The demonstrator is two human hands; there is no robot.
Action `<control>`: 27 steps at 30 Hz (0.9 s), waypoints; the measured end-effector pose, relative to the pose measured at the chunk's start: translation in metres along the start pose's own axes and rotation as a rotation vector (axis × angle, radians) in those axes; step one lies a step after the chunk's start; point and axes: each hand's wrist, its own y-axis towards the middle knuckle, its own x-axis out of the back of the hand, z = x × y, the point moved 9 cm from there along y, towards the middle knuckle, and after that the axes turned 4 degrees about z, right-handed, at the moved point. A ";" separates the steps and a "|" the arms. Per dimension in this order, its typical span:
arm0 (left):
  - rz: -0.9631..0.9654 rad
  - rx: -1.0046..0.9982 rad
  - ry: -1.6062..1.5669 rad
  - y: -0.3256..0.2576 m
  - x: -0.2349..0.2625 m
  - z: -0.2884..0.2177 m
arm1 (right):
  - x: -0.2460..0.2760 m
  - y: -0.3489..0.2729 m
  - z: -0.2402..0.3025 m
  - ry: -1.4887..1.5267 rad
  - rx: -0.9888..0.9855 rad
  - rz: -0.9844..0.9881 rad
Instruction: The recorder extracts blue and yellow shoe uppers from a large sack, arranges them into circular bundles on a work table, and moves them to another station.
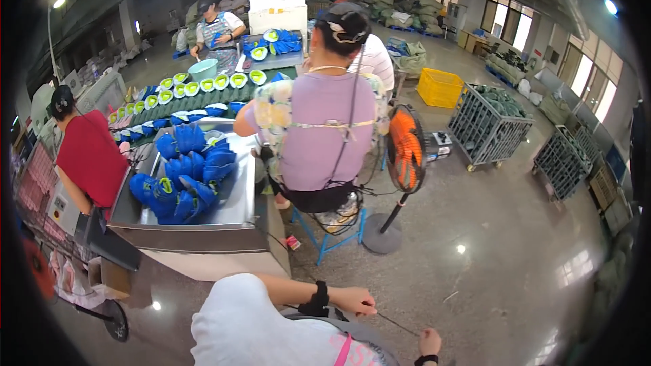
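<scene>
A thin dark thread [397, 324] is drawn taut between both hands at the lower edge.
The left hand [352, 299] is pinched on one end; the right hand [429, 346], half cut off, is closed on the other, fingertips unclear.

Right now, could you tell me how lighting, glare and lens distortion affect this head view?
In the head view, ceiling lights leave small glare spots on the glossy floor; the windows are blown out; the fisheye bends the metal table edge and darkens the rim; the left hand and right hand, pinching a thin thread, look slightly soft near the lower edge.
</scene>
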 end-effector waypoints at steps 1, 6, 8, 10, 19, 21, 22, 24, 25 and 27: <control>0.028 -0.102 -0.153 0.018 -0.001 -0.016 | -0.021 0.018 -0.005 -0.014 0.073 0.178; -0.209 -0.739 -0.169 0.108 0.016 -0.093 | -0.001 0.097 0.069 0.058 0.524 0.528; -0.021 -0.637 -0.387 0.165 0.026 -0.113 | 0.058 0.118 0.099 -0.097 1.037 0.068; 0.013 -0.506 -0.250 0.242 0.033 -0.101 | 0.089 0.166 0.105 0.103 1.015 0.081; -0.086 -0.351 0.282 0.447 0.141 -0.218 | 0.120 0.293 -0.062 1.300 0.035 0.688; -0.109 -0.279 0.188 0.483 0.171 -0.205 | 0.159 0.322 -0.045 1.446 0.046 0.794; -0.119 -0.244 0.095 0.501 0.178 -0.200 | 0.175 0.342 -0.045 1.508 0.061 0.837; -0.240 -0.243 0.182 0.552 0.200 -0.168 | 0.173 0.395 -0.088 1.443 0.132 0.880; -0.258 -0.325 0.171 0.579 0.213 -0.169 | 0.175 0.430 -0.097 1.401 0.165 0.882; -0.344 -0.474 0.130 0.624 0.248 -0.174 | 0.176 0.499 -0.112 1.280 0.266 0.971</control>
